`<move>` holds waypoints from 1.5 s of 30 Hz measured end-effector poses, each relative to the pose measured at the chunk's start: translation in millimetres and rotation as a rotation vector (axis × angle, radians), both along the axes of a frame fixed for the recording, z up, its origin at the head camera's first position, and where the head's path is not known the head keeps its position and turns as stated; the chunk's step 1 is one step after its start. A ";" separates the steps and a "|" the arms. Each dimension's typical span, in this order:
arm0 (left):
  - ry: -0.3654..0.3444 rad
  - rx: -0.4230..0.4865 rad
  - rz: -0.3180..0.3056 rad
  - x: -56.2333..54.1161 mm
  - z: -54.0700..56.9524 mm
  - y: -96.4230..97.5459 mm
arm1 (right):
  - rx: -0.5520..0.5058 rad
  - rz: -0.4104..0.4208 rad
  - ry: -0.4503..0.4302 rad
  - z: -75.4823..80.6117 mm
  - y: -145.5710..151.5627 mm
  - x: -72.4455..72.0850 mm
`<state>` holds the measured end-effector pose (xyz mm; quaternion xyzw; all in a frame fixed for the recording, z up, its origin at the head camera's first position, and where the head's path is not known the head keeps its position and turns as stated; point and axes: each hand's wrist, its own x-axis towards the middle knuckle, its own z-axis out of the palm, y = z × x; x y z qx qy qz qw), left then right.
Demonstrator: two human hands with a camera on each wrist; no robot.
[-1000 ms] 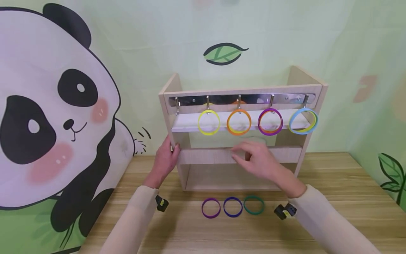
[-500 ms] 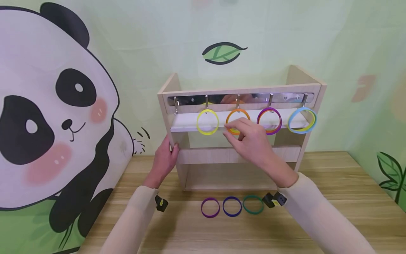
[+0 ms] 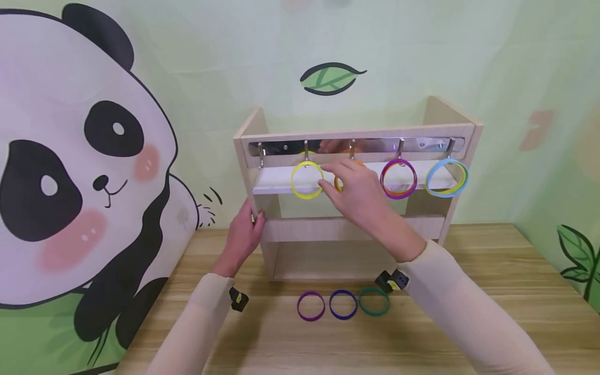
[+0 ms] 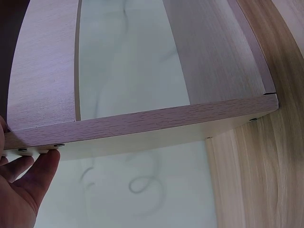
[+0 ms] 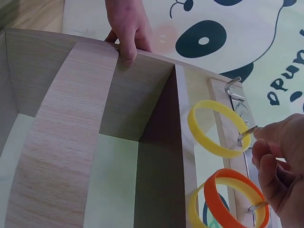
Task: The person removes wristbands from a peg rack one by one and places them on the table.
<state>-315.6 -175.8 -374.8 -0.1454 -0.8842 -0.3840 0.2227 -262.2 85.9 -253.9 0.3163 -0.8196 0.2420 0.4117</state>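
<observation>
My left hand (image 3: 245,232) grips the left side panel of a light wooden shelf (image 3: 323,230), its thumb at the front edge and other fingers outside. My right hand (image 3: 358,195) is raised before the hook rail, thumb and index finger apart beside a yellow silicone wristband (image 3: 307,197) on the second hook. In the right wrist view, the index fingertip is right at that hook's tip (image 5: 254,129). An orange wristband (image 5: 244,178), with a yellow one behind it, hangs on the middle hook, mostly hidden by my right hand in the head view.
Purple (image 3: 397,197) and light blue (image 3: 428,179) wristbands hang farther right, each with another behind. The leftmost hook (image 3: 261,156) is bare. On the table (image 3: 300,349) lie purple (image 3: 311,319), blue (image 3: 343,317) and green (image 3: 375,314) wristbands. A panda-print backdrop (image 3: 328,31) stands behind.
My right hand has risen from the shelf's lower crossbar and moved left, past the orange wristband to the yellow one. The left hand keeps its grip on the side panel.
</observation>
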 end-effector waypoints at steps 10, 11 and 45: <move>0.014 -0.003 0.014 -0.9 -0.2 1.8 | 0.078 -0.053 -0.105 9.5 -8.9 -7.5; 0.015 -0.003 0.017 -1.1 -0.1 2.0 | 0.083 -0.056 -0.114 10.2 -9.4 -8.3; 0.039 -0.023 0.021 -2.7 -1.4 1.4 | 0.012 -0.075 -0.156 14.7 -13.8 -16.5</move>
